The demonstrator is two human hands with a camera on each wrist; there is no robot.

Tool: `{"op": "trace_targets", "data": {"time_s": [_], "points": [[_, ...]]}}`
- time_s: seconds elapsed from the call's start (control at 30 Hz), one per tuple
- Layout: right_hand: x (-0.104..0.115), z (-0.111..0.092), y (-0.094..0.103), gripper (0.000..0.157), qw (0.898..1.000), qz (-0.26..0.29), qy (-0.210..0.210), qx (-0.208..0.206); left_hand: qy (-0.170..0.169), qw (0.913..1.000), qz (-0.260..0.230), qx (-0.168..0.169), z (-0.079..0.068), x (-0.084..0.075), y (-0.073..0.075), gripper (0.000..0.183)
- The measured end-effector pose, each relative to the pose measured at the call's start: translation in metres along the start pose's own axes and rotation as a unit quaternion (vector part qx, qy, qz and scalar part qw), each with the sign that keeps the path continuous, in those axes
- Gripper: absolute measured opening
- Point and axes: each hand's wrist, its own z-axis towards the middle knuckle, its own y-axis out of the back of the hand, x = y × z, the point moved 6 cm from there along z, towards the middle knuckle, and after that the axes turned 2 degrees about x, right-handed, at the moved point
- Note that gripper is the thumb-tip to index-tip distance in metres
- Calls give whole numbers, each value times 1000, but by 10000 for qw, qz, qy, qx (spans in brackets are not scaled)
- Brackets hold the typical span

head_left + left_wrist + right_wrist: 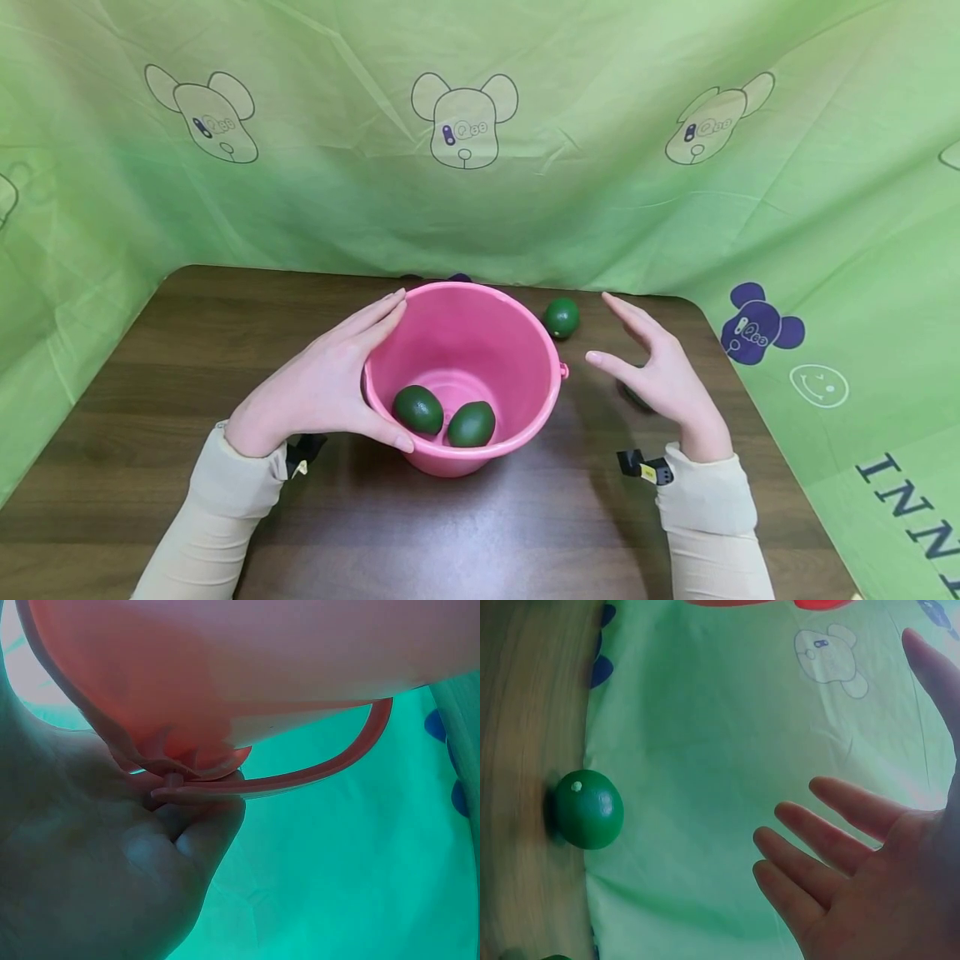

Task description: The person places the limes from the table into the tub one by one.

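Note:
My left hand (318,387) grips the rim of a pink bucket (450,333) on its left side, thumb at the near edge and fingers at the far edge. Inside the bucket lie two green limes (417,410). The bucket's curved pink handle (322,769) hangs by the fingers in the left wrist view. To the right of the bucket, my right hand (663,375) is held in the air with fingers spread and nothing in it. A third lime (561,318) sits on the table between bucket and right hand, also plain in the right wrist view.
A dark rounded thing (636,396) on the table is mostly hidden by the right hand. The brown wooden table (187,350) ends at a green cloth backdrop (337,200) with printed bear heads, which stands behind it and along both sides.

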Motion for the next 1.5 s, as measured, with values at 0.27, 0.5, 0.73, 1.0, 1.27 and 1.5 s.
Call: {"op": "trace_targets", "data": {"time_s": [0.27, 0.5, 0.73, 1.0, 1.27, 1.5], "points": [[-3, -2, 4, 80, 10000, -17, -87, -30, 24, 10000, -6, 14, 0, 0, 0, 142], [-5, -5, 8, 78, 9998, -70, -139, -90, 73, 10000, 26, 34, 1, 1, -1, 142], [-9, -7, 11, 76, 9994, -156, -270, -117, 81, 9999, 58, 38, 0, 1, 0, 142], [-13, -8, 15, 72, 9988, -229, -418, -115, 68, 9999, 66, 32, 1, 2, 0, 143], [-18, -10, 18, 67, 9986, -236, -433, -215, 50, 10000, 41, 28, 1, 2, 0, 142], [-25, -10, 20, 67, 9980, -250, -530, -244, 29, 10000, 27, 10, 1, 1, 1, 142]]}}
